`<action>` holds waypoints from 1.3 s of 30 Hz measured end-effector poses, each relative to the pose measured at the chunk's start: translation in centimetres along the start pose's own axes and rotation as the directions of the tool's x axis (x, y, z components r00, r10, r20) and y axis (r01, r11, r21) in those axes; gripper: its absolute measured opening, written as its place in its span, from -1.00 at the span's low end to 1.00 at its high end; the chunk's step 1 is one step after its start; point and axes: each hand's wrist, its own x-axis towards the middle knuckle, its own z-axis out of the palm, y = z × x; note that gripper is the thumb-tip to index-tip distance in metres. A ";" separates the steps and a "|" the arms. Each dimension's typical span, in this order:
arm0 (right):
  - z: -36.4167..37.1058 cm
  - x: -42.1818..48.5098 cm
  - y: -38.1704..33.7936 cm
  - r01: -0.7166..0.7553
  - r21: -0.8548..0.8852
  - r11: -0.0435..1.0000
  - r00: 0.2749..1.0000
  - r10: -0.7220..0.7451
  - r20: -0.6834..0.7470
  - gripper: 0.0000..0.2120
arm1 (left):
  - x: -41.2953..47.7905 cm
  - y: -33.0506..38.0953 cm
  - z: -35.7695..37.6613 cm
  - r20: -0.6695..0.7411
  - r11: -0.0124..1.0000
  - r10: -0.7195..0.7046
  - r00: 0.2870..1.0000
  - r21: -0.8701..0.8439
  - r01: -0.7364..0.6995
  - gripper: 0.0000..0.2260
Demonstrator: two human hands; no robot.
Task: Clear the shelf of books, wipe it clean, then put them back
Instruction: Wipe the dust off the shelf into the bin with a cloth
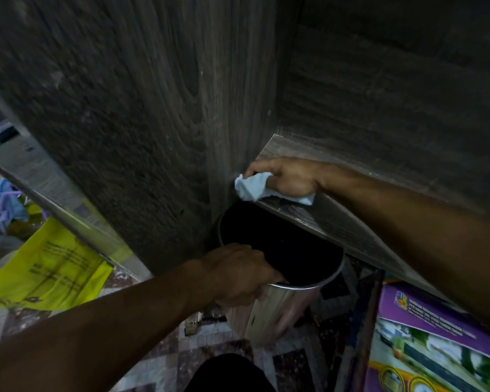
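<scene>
Presses a crumpled pale blue cloth onto the dark wood-grain shelf board, at the corner by the upright panel, near centre toward 3 o'clock; holds it in the right hand, fingers curled round the bunch. Grips the rim of a shiny round steel bin at 6 o'clock with the left hand, fingers hooked over the edge, just below the shelf lip. Looks soft, light and limp; best kept bunched in the palm and pushed flat
</scene>
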 end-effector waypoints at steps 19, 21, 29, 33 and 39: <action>-0.4 -2.9 1.4 -0.116 0.185 0.976 0.983 0.139 -0.117 -0.65 | -0.1 1.2 -1.1 0.038 0.997 -0.003 0.999 0.073 0.000 -0.75; 0.2 -3.7 1.1 -0.091 0.257 0.962 0.996 0.091 0.011 -0.70 | -0.1 1.2 -1.1 0.023 0.998 0.005 1.000 0.067 -0.007 -0.77; 1.3 -6.4 2.2 -0.103 0.105 0.989 0.962 0.126 -0.241 -0.62 | 0.0 2.1 -0.7 0.037 0.997 0.006 0.999 0.072 -0.009 -0.80; 1.2 -8.6 1.1 0.007 0.413 0.911 0.960 0.110 -0.259 -0.71 | 0.3 2.4 -0.6 0.028 0.996 0.022 0.999 0.088 -0.025 -0.81; 1.2 -11.1 5.7 -0.294 0.153 0.944 0.777 0.329 -0.537 -0.63 | 1.0 3.6 -0.3 0.063 0.992 0.044 0.997 0.119 -0.052 -0.81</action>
